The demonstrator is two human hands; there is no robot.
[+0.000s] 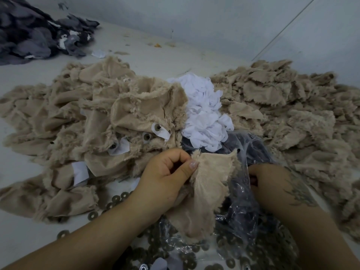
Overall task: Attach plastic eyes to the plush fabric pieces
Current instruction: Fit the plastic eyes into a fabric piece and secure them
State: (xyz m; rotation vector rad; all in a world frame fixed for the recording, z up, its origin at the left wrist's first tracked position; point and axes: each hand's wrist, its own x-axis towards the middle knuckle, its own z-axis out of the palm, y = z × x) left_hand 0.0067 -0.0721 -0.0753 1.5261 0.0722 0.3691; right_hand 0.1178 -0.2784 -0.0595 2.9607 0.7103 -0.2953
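Observation:
My left hand (167, 176) pinches a beige plush fabric piece (206, 188) near its top edge, thumb on the cloth. The piece hangs down in front of me, back side showing. My right hand (270, 184) is reaching into a clear plastic bag (243, 191) with dark contents; its fingers are curled and hidden behind the plastic. Round metal washers (116, 199) lie scattered on the table under my arms. On the pile to the left, fabric pieces show fitted washers with eye posts (156, 128).
Heaps of beige plush pieces lie left (58, 117) and right (292, 114). A mound of white fabric scraps (204, 114) sits between them. Dark grey fabric (35, 32) is piled far left. The white table (148, 51) meets a wall behind.

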